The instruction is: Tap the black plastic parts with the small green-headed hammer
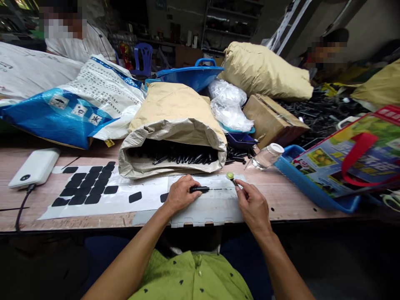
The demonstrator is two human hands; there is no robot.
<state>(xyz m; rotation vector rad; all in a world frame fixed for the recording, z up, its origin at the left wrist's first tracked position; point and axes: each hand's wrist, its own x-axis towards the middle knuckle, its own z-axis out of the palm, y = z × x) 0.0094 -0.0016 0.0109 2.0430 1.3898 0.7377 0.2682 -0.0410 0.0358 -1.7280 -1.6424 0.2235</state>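
I'm seeing both arms reaching over the front edge of the surface (289, 202). The left hand (181, 193) is lying low over a pale sheet (215, 208), its fingers closing around a black tube (200, 189) that is pointing right. The right hand (253, 203) is pinching a small stick with a round green top (230, 176). Some room is showing between the right hand and the blue tray (295, 174). A big paper bag (175, 100) is sitting close behind the left hand.
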